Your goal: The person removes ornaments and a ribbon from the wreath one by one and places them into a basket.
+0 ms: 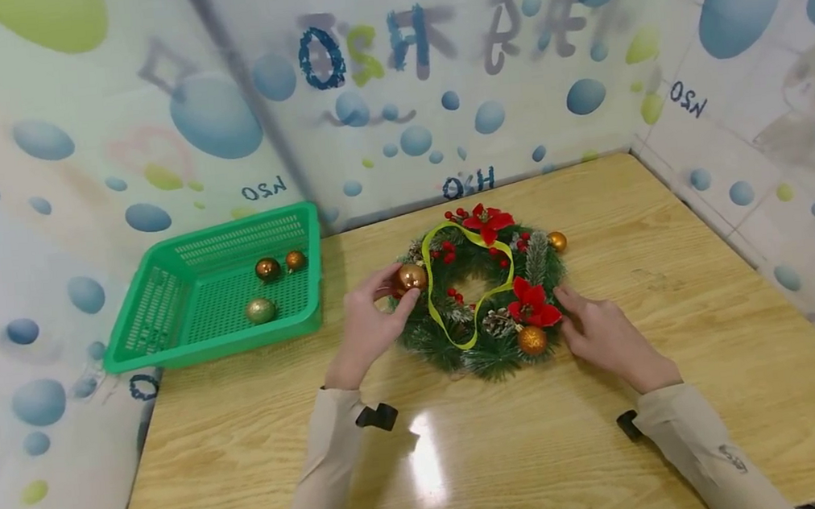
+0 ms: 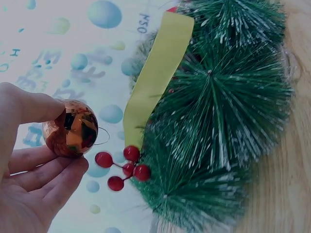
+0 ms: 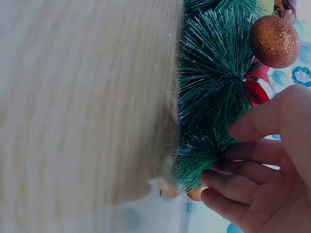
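A green Christmas wreath (image 1: pixel 436 347) lies on the table, dressed with red poinsettias (image 1: pixel 531 303), red berries (image 2: pixel 131 153), pine cones and a looped yellow-green ribbon (image 2: pixel 160 63). Above its left side, my left hand (image 1: pixel 373 320) pinches a shiny copper bauble (image 2: pixel 73 130) between thumb and fingers; a thin wire loop sticks out of the bauble. At the right edge of the wreath, my right hand (image 1: pixel 607 338) holds the greenery between thumb and fingers. Close to that hand sits a glittery orange bauble (image 3: pixel 275 41). Another orange bauble (image 1: pixel 557 241) shows at the upper right edge.
On the left of the wooden table (image 1: pixel 672 280) stands a green plastic basket (image 1: pixel 241 346). Inside it are a dark brown bauble (image 1: pixel 267 269), a small copper bauble (image 1: pixel 295 260) and a pale gold bauble (image 1: pixel 261 310). Patterned walls border the table at the back and sides.
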The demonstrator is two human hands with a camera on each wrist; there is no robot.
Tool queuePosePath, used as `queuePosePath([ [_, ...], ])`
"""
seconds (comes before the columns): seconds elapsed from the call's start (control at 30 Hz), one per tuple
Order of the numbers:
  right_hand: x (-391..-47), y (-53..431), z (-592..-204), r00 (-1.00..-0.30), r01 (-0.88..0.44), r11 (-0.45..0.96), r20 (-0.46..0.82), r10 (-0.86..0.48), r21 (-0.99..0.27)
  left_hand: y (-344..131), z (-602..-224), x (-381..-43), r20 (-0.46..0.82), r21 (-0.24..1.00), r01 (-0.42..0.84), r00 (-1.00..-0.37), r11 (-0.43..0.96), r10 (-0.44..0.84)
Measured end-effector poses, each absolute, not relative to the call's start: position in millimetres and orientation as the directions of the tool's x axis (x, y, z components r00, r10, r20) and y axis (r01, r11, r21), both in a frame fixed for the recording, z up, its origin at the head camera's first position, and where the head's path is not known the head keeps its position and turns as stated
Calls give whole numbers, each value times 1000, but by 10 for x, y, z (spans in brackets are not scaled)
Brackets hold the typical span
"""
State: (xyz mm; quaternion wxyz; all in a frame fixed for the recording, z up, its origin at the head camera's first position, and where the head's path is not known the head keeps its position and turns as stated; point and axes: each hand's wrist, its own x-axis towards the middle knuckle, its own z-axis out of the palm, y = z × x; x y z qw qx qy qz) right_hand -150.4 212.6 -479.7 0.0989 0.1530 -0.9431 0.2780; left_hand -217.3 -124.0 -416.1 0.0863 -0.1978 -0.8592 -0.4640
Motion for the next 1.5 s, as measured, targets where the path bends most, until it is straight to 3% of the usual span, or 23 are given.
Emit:
queuePosePath([
  [0.47, -1509, 2097, -4720, -941, -332, 816, 228, -251, -473, -1597, -4159, -2240, 414, 759, 438, -896, 482, 162],
  [0.9, -1502, 2116, -4756, -933, -348, 815, 256, -253, -463, -2038, -4095, -2356, 410, 761, 373, -911, 531, 53],
  [1.5, -1487, 2083, -4745, -943, -322, 812, 238, -232, -486, -2524, -4095, -2416, 363, 831, 279, -928, 482, -88],
])
